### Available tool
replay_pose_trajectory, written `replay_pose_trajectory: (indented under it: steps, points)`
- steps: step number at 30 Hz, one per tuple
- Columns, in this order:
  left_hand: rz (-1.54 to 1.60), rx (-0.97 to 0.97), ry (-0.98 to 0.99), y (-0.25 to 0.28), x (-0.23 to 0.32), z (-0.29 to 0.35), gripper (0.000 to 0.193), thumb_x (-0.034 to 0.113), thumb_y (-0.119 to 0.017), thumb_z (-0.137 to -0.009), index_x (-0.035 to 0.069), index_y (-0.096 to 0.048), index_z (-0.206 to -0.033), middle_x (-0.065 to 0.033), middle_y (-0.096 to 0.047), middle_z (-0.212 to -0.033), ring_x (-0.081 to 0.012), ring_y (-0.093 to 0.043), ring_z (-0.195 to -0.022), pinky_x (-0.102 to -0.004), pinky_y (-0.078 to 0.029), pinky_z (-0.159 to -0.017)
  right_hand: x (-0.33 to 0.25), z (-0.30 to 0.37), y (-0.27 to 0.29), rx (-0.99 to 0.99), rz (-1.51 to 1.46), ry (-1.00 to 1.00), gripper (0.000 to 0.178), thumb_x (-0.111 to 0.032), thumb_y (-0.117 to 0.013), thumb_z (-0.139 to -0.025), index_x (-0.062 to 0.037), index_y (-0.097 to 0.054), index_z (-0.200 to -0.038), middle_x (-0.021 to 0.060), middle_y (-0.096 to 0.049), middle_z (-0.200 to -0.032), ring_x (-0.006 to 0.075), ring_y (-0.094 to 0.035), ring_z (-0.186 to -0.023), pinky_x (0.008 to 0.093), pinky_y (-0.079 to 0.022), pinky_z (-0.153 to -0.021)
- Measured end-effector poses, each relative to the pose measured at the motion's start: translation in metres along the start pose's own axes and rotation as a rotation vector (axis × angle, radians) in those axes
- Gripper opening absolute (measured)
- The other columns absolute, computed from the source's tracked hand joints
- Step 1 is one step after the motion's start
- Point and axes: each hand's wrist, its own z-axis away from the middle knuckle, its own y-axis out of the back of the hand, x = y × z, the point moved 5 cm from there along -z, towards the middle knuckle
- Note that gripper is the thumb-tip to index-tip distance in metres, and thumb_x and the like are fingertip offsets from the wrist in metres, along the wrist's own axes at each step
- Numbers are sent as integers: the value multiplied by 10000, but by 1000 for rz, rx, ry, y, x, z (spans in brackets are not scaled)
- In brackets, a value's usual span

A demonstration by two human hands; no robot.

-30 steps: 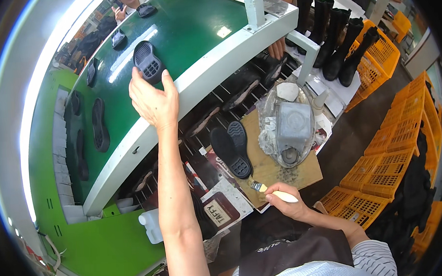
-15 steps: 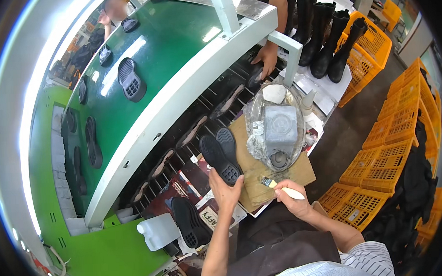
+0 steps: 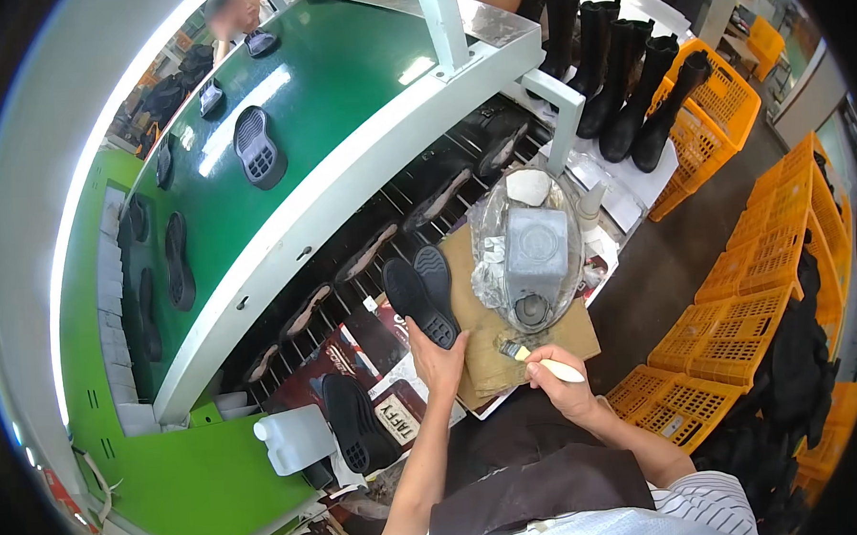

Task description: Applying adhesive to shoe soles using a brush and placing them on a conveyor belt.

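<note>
My left hand (image 3: 436,361) grips the heel end of a black shoe sole (image 3: 406,289), thumb on one side and fingers on the other. A second black sole (image 3: 434,267) lies partly behind it. In my right hand (image 3: 570,395) is a brush (image 3: 559,369) with a pale handle, its dark bristles low over a stained brown board (image 3: 484,337); whether they touch it I cannot tell. Beyond the brush, a cut-open greyish plastic jug (image 3: 535,239) lies on a plastic-covered tray (image 3: 571,295), beside a white lump (image 3: 530,186).
Left of my left forearm lie more black soles (image 3: 354,419) and a white plastic jug (image 3: 293,439). Past the board runs a dark rack (image 3: 361,261) holding soles, below a green conveyor (image 3: 344,80) with a white frame. Black boots (image 3: 622,92) and orange crates (image 3: 709,341) stand to the right.
The other person's hand has left the far end of the rack, where a sole now shows. The whole view has shifted slightly. My hands keep nearly the same hold on the sole and brush.
</note>
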Motion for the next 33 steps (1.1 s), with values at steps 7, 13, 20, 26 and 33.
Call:
replay_pose_trajectory:
  steps: [7, 13, 20, 26, 33]
  points:
    - [150, 146, -87, 6, -3, -2, 946, 221, -757, -688, -41, -202, -1407, -276, -345, -1378, -398, -370, -1264, -412, -319, -1046, 4, 3, 3, -4, -12, 5, 115, -102, -569, -906, -3, -562, -965, 35, -601, -781, 77, -539, -688, 217, -451, -638]
    - [218, 153, -181, 46, -4, 23, 940, 183, -764, -668, -28, -220, -1404, -256, -354, -1362, -378, -376, -1263, -411, -310, -1051, -1, 6, 6, -6, 9, 34, 122, -115, -562, -909, -5, -558, -962, 38, -599, -776, 80, -539, -678, 219, -451, -637]
    - [235, 255, -552, 108, 15, 66, 1018, 113, -802, -600, -81, -195, -1394, -207, -406, -1279, -273, -507, -1096, -338, -391, -965, -5, 7, 17, 96, -63, 55, 124, -111, -569, -900, -5, -557, -962, 43, -602, -775, 75, -541, -666, 215, -449, -630]
    - [423, 405, -623, 154, 123, -22, 1021, 126, -798, -646, -89, -146, -1402, -225, -366, -1320, -292, -448, -1185, -348, -361, -1007, -6, 12, 23, 125, -57, 120, 107, -91, -569, -896, -4, -576, -958, 37, -617, -760, 68, -558, -649, 208, -464, -610]
    - [121, 359, -541, 181, 246, -170, 1190, 497, -783, -622, -124, -126, -1395, -314, -452, -1264, -406, -444, -1189, -413, -377, -1007, -11, 26, 23, 150, -18, 118, 100, -96, -569, -896, -6, -579, -938, 40, -614, -756, 65, -551, -643, 205, -459, -600]
